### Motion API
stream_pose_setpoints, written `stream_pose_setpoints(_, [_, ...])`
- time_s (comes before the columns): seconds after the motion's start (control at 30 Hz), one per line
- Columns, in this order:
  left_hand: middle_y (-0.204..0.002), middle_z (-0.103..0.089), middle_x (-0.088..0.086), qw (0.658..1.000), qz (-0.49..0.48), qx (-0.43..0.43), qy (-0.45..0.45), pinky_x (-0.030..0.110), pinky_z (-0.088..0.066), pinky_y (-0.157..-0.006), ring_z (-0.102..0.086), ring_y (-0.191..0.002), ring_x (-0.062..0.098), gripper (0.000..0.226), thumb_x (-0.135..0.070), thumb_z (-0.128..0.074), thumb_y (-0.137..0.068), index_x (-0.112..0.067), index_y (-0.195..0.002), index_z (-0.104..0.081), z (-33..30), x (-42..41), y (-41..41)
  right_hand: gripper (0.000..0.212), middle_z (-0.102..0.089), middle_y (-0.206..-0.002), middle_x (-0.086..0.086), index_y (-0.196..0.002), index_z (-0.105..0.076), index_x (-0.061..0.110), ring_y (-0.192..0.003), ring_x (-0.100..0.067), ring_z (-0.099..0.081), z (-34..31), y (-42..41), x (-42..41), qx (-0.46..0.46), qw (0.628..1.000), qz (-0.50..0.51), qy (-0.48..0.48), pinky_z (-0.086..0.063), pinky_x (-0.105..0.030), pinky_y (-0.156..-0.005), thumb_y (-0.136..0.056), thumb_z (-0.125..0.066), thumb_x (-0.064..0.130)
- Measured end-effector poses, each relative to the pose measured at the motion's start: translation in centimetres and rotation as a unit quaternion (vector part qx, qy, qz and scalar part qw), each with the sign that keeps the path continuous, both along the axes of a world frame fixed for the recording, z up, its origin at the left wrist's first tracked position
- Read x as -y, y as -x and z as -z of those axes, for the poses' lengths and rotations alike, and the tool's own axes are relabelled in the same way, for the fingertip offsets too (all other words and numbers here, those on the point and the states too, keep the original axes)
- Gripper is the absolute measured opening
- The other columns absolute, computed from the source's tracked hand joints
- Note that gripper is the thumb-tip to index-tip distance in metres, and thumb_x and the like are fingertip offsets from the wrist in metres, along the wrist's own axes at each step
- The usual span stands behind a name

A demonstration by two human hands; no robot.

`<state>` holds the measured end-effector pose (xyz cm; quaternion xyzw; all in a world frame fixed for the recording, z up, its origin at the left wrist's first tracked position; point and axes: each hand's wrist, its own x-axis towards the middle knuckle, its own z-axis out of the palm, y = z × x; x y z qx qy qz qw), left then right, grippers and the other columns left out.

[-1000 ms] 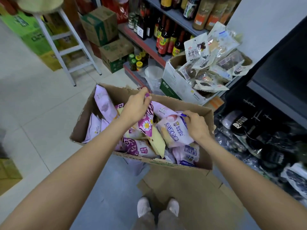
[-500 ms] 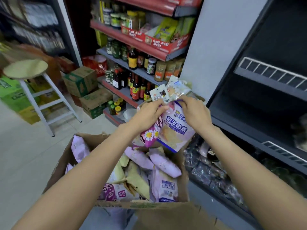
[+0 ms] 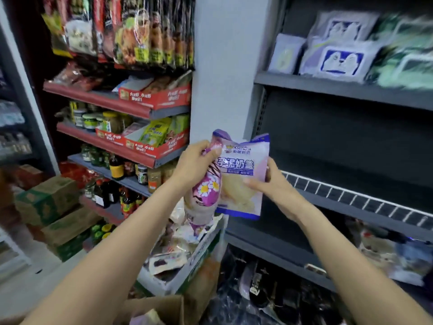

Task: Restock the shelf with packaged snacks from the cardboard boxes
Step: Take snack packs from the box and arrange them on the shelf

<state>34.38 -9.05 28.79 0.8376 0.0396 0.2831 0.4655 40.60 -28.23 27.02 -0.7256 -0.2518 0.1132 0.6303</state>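
From the head camera I see my left hand (image 3: 195, 160) with its grip closed around the top of a purple flower-print snack bag (image 3: 206, 193), which hangs down. My right hand (image 3: 269, 181) pinches the right edge of a pale purple snack bag (image 3: 241, 181), held upright in front of the dark shelf (image 3: 351, 200). A cardboard box (image 3: 164, 306) sits below, near my arms.

2 packets (image 3: 239, 177) before shelf (image 3: 351, 195), box (image 3: 199, 256) probably below
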Motion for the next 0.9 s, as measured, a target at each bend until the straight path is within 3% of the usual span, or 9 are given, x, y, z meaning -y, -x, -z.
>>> stream_pose_setpoints(0.1, [-0.078,-0.067,0.009,0.998,0.013,0.002,0.066,0.037,-0.049,-0.073,-0.064,-0.074,0.023,0.028,-0.032,-0.057,-0.092,-0.007,-0.081,-0.060,-2.2,3.0,-5.5,0.052,-0.066,-0.105,0.004,-0.117,-0.049,0.013,-0.088,-0.003,-0.065,-2.1,-4.2,2.0,0.039,0.995,0.076,-0.041,-0.056,-0.018,-0.068,-0.074,-0.076,0.005])
stream_pose_setpoints(0.2, [-0.086,-0.069,0.014,0.984,-0.028,0.024,0.174,0.046,-0.054,-0.086,-0.067,-0.086,0.030,0.020,-0.028,-0.060,-0.090,-0.011,-0.079,-0.063,-4.0,4.7,-10.5,0.042,-0.067,-0.104,-0.002,-0.112,-0.053,0.011,-0.090,-0.013,-0.067,-4.4,-9.3,4.0,0.040,0.988,0.123,-0.080,-0.057,-0.022,-0.066,-0.077,-0.075,0.009])
stream_pose_setpoints(0.33, [-0.058,-0.059,0.001,0.908,-0.084,0.074,0.405,0.032,-0.050,-0.074,-0.057,-0.065,0.019,0.031,-0.014,-0.055,-0.093,-0.010,-0.063,-0.055,-6.0,4.8,-16.1,0.039,-0.066,-0.110,-0.014,-0.118,-0.055,-0.001,-0.079,-0.017,-0.065,-5.4,-15.8,6.5,-0.027,0.963,0.220,-0.150,-0.054,-0.025,-0.063,-0.083,-0.070,0.009])
stream_pose_setpoints(0.4, [-0.065,-0.056,0.003,0.871,-0.116,0.076,0.472,0.031,-0.048,-0.071,-0.055,-0.065,0.019,0.033,-0.014,-0.051,-0.096,-0.011,-0.063,-0.049,-6.4,4.7,-18.9,0.039,-0.063,-0.109,-0.014,-0.117,-0.050,0.002,-0.074,-0.016,-0.063,-5.3,-18.2,7.3,-0.057,0.949,0.254,-0.177,-0.054,-0.028,-0.063,-0.084,-0.069,0.008])
stream_pose_setpoints(0.5, [-0.086,-0.056,0.008,0.854,-0.132,0.050,0.501,0.033,-0.050,-0.072,-0.056,-0.072,0.020,0.031,-0.020,-0.043,-0.100,-0.009,-0.071,-0.044,-6.1,5.4,-23.2,0.044,-0.062,-0.105,-0.012,-0.120,-0.047,0.002,-0.071,-0.016,-0.063,-4.9,-21.1,7.4,-0.060,0.941,0.286,-0.171,-0.051,-0.027,-0.055,-0.083,-0.070,0.008])
stream_pose_setpoints(0.67, [-0.077,-0.054,0.005,0.848,-0.047,-0.021,0.527,0.030,-0.048,-0.074,-0.057,-0.074,0.018,0.024,-0.026,-0.032,-0.102,-0.008,-0.104,-0.047,-5.3,6.6,-28.9,0.047,-0.061,-0.105,-0.009,-0.122,-0.047,0.005,-0.083,-0.024,-0.063,-4.1,-24.9,6.5,-0.011,0.935,0.338,-0.105,-0.051,-0.030,-0.064,-0.082,-0.072,0.015])
stream_pose_setpoints(0.73, [-0.071,-0.061,0.006,0.835,0.027,-0.059,0.546,0.027,-0.051,-0.062,-0.061,-0.063,0.019,0.030,-0.028,-0.031,-0.097,-0.009,-0.098,-0.055,-5.4,6.6,-30.4,0.051,-0.060,-0.106,-0.009,-0.121,-0.048,0.005,-0.088,-0.025,-0.062,-3.9,-26.3,6.1,0.010,0.931,0.356,-0.081,-0.051,-0.032,-0.071,-0.080,-0.074,0.019])
stream_pose_setpoints(0.8, [-0.052,-0.063,0.006,0.834,0.086,-0.078,0.539,0.026,-0.048,-0.054,-0.060,-0.055,0.021,0.035,-0.025,-0.029,-0.094,-0.010,-0.075,-0.054,-5.7,6.7,-31.2,0.052,-0.062,-0.112,-0.011,-0.121,-0.049,0.005,-0.095,-0.028,-0.064,-3.7,-27.6,5.9,0.023,0.927,0.366,-0.079,-0.054,-0.037,-0.079,-0.078,-0.075,0.021])
stream_pose_setpoints(0.9, [-0.045,-0.063,0.008,0.841,0.135,-0.097,0.515,0.030,-0.050,-0.061,-0.058,-0.062,0.022,0.039,-0.017,-0.024,-0.098,-0.010,-0.071,-0.052,-6.0,6.7,-32.4,0.048,-0.065,-0.113,-0.010,-0.117,-0.052,0.009,-0.097,-0.027,-0.066,-3.6,-29.5,5.8,0.034,0.925,0.369,-0.081,-0.055,-0.044,-0.087,-0.077,-0.076,0.022])
